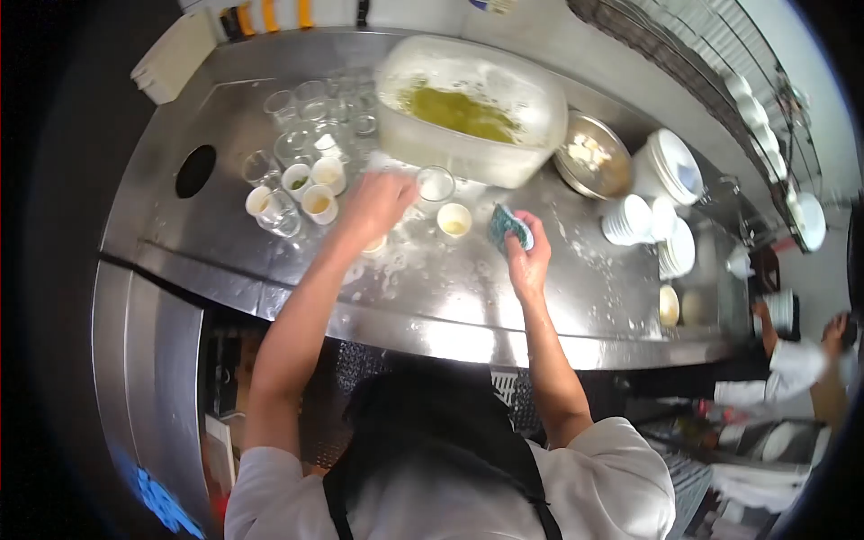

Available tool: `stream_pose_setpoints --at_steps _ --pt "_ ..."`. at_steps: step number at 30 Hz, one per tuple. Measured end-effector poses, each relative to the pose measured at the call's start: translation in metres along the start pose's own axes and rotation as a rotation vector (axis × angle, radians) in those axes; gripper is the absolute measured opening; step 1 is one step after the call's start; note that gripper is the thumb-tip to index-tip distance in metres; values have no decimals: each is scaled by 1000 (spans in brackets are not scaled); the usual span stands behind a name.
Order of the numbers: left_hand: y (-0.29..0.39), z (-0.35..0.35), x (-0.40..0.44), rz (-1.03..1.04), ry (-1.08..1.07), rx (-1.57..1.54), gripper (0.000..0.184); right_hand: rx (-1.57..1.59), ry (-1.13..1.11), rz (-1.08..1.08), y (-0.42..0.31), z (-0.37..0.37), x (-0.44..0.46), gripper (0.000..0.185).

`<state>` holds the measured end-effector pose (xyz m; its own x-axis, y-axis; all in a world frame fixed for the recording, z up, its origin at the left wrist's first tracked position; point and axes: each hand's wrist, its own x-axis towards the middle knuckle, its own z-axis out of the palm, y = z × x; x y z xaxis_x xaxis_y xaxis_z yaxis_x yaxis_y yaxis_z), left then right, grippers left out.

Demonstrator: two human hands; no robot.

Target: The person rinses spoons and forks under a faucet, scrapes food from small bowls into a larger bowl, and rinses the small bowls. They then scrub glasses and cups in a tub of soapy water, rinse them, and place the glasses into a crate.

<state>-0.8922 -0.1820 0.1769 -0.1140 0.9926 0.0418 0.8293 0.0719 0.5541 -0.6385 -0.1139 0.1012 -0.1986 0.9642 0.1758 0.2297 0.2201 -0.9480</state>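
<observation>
The right hand [531,256] grips a green sponge [504,227] above the counter [567,301], midway between its front and back edges. The left hand [376,205] is near a clear glass [436,184]; whether its fingers close on anything cannot be told. A small white cup [454,220] stands between the hands. Glasses [312,106] crowd the counter's left part, a large tub [454,160] its back edge, white buckets [670,166] its back right corner. Beyond the right end is another person [796,367].

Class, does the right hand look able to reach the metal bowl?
Probably yes: only open counter separates the right hand from the metal bowl, though that hand holds a sponge.
</observation>
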Motion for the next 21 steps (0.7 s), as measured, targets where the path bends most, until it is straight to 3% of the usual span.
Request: stream_pose_setpoints --at_steps 1,3,4,7,10,12,14,17,20,21 --pt "25 -13 19 121 83 -273 24 -22 28 9 9 -6 -13 29" --pt "55 -22 47 372 346 -248 32 -52 45 2 18 -6 -26 30" --pt "63 -35 49 361 321 -311 33 -57 41 -8 15 -4 -25 30" --pt "43 -61 20 298 282 -414 32 -8 -56 34 -4 22 -39 31" --pt "-32 -42 -28 -52 399 -580 24 -104 -214 -256 -33 77 -43 34" --pt "-102 3 -62 -251 516 -505 21 -243 -244 -711 -50 120 -41 35" --pt "-155 71 -95 -378 523 -337 26 -553 -455 -721 -34 168 -47 30" --pt "-136 121 -124 -411 404 44 51 -891 -841 -397 -16 204 -39 21" --pt "-82 153 -105 -420 540 -134 70 -879 -998 -481 -24 203 -11 22" --pt "-71 158 -96 -436 629 -208 73 -701 -1028 -311 -19 196 -2 23"
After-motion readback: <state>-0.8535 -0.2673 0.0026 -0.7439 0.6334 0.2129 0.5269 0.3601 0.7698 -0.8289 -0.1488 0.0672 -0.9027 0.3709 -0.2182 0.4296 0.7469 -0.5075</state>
